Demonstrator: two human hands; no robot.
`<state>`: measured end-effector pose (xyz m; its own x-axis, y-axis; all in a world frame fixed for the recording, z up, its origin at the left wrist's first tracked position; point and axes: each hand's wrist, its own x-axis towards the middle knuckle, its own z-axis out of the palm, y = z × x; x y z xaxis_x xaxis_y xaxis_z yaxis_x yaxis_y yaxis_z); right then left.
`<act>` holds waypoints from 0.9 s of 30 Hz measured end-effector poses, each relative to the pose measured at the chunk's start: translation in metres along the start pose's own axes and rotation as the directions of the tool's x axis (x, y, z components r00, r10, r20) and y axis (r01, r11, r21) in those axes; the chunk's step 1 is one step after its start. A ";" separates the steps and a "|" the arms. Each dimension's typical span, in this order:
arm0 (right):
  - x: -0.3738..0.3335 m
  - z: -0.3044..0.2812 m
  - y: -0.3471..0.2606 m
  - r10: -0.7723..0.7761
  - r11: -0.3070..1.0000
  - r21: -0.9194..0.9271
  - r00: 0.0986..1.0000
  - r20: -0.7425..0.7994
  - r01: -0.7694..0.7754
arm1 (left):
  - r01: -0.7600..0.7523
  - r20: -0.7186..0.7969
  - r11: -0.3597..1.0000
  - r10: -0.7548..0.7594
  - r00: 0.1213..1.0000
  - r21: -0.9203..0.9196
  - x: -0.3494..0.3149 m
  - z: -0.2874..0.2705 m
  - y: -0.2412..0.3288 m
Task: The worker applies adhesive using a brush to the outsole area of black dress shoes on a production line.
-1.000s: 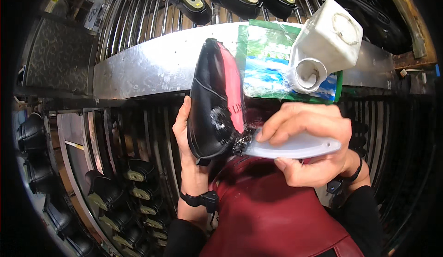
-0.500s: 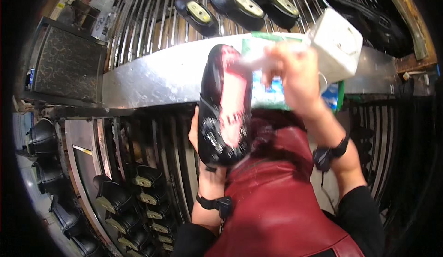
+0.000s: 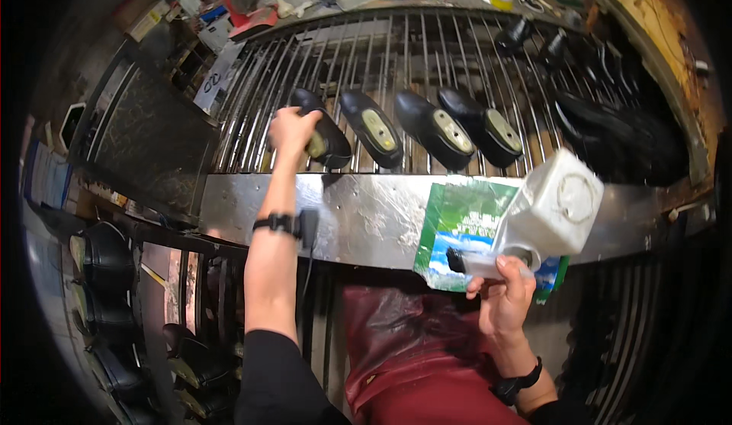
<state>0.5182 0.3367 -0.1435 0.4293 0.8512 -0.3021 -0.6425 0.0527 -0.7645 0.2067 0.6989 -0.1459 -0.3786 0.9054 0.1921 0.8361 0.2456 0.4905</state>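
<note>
- Two-handed, with hands well apart: reaches far ahead with left hand, back of the hand upward, elbow nearly straight, black wristband behind the grip.
- Lays left thumb over black shoe, directly under and just right of the grip, on rod rack; hides left fingertips, so cannot tell how far closed or how firm.
- Bends right arm closer to the body, right hand low, fingers and thumb directed ahead.
- Pinches brush by pale handle, right thumb nearly closed against fingers; points dark bristles leftward from that grip, over green packet.
- Has tilted white container just ahead of right grip, mouth close against brush handle: little room forward; cannot tell whether touching.
- Has three more black shoes in a row right of left grip, the nearest just beside: tight there.
- Gets more room left of left grip, along rods as far as dark panel.
- Between grips, spans metal shelf, near edge just left of bristles; behind, red apron between forearms.
</note>
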 end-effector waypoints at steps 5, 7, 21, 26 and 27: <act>-0.001 0.002 0.007 -0.007 0.998 -0.071 0.998 -0.068 0.002 | -0.036 0.187 0.964 -0.014 0.982 0.264 0.006 0.036 0.026; 0.004 -0.001 0.016 -0.017 0.996 -0.093 0.998 -0.060 0.011 | 0.026 0.152 0.986 -0.051 0.987 0.166 -0.001 0.034 0.005; -0.006 -0.067 -0.007 -0.048 0.979 -0.198 0.998 -0.039 0.040 | 0.763 -0.161 0.503 -0.782 0.602 0.406 -0.360 -0.155 -0.303; 0.001 -0.078 0.007 -0.335 0.909 -0.264 0.942 -0.003 0.323 | 0.824 0.181 0.563 -0.819 0.545 0.061 -0.388 -0.186 -0.511; 0.004 -0.079 0.006 -0.439 0.860 -0.313 0.897 -0.048 0.404 | 0.826 0.137 0.536 -0.844 0.519 0.177 -0.370 -0.171 -0.420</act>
<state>0.5664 0.2990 -0.1940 0.6974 0.7158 0.0373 -0.1806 0.2259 -0.9573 -0.0722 0.2019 -0.2775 -0.8478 0.3095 -0.4305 0.2057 0.9404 0.2709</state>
